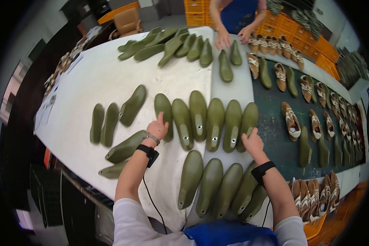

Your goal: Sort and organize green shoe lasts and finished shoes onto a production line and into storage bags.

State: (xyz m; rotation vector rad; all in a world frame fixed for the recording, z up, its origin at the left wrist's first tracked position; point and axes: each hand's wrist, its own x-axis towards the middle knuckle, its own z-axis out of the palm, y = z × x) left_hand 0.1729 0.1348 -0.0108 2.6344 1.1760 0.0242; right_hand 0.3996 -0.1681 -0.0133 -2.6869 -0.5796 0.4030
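Note:
A row of green shoe lasts lies sole-up across the white table in front of me, heels toward me. My left hand (158, 128) grips the heel part of the leftmost shoe last (162, 102), its index finger stretched along the sole. At the row's other end, my right hand (253, 143) has its fingers around the heel of the rightmost shoe last (250, 115). Between them lie several more, such as a middle last (198, 106), with metal-rimmed holes in their heels. A nearer row, including a large last (191, 176), lies below; my right forearm passes over its right end.
More lasts (131, 104) lie to the left, with a far cluster (172, 45) behind. Brown-and-white shoes (291, 119) and lasts stand on a dark green surface (270, 135) at right. Across the table, a co-worker's hands (223, 39) are near two lasts. Cables hang from my wristbands.

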